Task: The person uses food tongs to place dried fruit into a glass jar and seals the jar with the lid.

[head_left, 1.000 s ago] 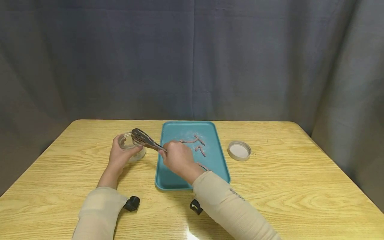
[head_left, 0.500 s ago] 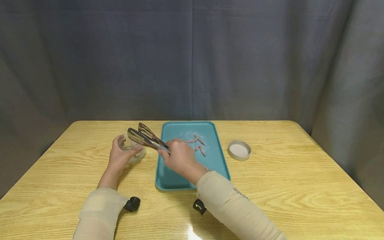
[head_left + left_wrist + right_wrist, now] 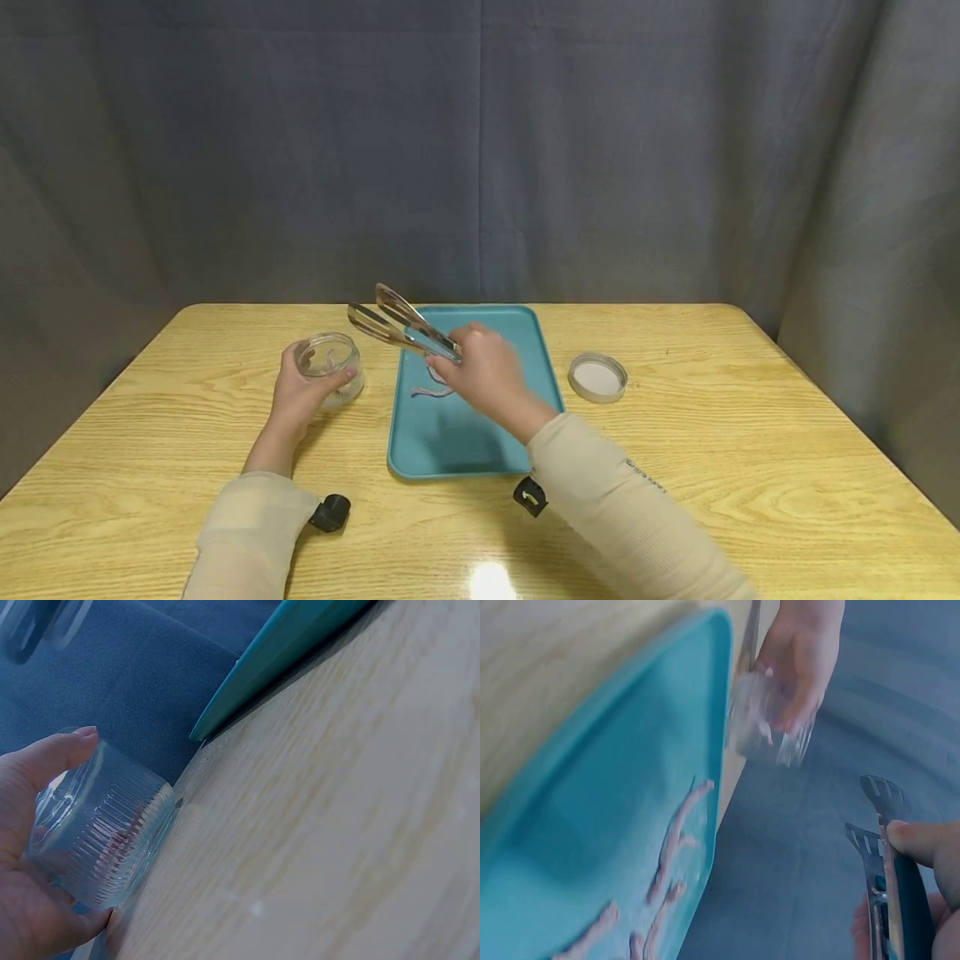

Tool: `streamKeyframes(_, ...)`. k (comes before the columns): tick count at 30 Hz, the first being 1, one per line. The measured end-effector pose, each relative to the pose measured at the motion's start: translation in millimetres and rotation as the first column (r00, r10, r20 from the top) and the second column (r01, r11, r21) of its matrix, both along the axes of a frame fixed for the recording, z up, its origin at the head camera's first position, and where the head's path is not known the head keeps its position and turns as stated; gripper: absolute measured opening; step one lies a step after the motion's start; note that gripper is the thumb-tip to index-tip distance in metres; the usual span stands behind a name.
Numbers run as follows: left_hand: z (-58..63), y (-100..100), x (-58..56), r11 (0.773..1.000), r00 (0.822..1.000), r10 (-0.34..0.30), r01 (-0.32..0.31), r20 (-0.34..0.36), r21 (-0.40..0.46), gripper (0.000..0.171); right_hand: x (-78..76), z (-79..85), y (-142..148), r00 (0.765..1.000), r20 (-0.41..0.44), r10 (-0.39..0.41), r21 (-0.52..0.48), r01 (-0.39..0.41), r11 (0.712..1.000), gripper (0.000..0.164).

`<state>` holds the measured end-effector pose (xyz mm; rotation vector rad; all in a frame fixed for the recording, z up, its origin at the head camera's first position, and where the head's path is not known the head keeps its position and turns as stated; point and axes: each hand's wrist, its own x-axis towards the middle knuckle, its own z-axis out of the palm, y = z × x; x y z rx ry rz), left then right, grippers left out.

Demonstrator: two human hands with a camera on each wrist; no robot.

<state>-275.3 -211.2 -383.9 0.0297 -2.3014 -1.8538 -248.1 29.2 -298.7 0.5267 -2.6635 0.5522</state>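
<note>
On the table's left side, my left hand [image 3: 303, 387] grips a ribbed clear glass jar [image 3: 341, 387]. A few pale pink strands [image 3: 124, 844] show through its wall in the left wrist view. My right hand [image 3: 487, 373] holds metal tongs [image 3: 442, 343] by their handles, above the blue tray [image 3: 465, 446]. The tongs' slotted heads are spread apart, with nothing between them, and point left and away from me. Several pinkish, worm-like strips [image 3: 673, 840] lie on the tray; the right hand and forearm hide some of them in the head view.
A round lid [image 3: 597, 377] with a white inside lies to the right of the tray. The wooden table [image 3: 720, 433] ends at a dark grey curtain [image 3: 600, 150] at the back. A black wrist camera [image 3: 330, 512] juts from the left sleeve, another [image 3: 531, 497] from the right.
The right hand has moved the tongs from over the jar's mouth to the right, above the tray. Their heads have gone from closed together to spread apart. The left hand and jar stayed put.
</note>
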Motion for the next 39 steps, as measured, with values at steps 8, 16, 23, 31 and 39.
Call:
streamKeyframes(8, 0.3, 1.1, 2.1, 1.0, 1.0, 0.002, -0.002, 0.013, -0.007, 0.093, -8.5, 11.1, 32.9, 0.986, 0.079, -0.147, 0.012, 0.146, 0.989, 0.043)
streamKeyframes(16, 0.0, 2.9, 1.4, 1.0, 1.0, 0.007, -0.007, 0.013, -0.015, 0.095, -18.8, 12.3, 72.4, 0.969, 0.112, -0.221, -0.005, 0.223, 0.975, 0.05)
streamKeyframes(23, -0.2, 4.3, 1.2, 1.0, 1.0, 0.002, -0.002, 0.008, -0.015, 0.095, -20.6, 11.1, 97.3, 0.959, 0.123, -0.256, -0.016, 0.26, 0.966, 0.04)
streamKeyframes(31, 0.6, 2.9, 2.1, 1.0, 1.0, 0.001, -0.001, 0.003, -0.011, 0.096, -20.2, 4.7, 112.9, 0.953, 0.176, -0.246, 0.038, 0.243, 0.969, 0.032)
streamKeyframes(39, -0.2, 2.1, 3.1, 1.0, 1.0, -0.002, 0.002, 0.006, -0.008, 0.096, -17.6, -10.2, 117.9, 0.931, 0.243, -0.271, 0.141, 0.243, 0.96, 0.03)
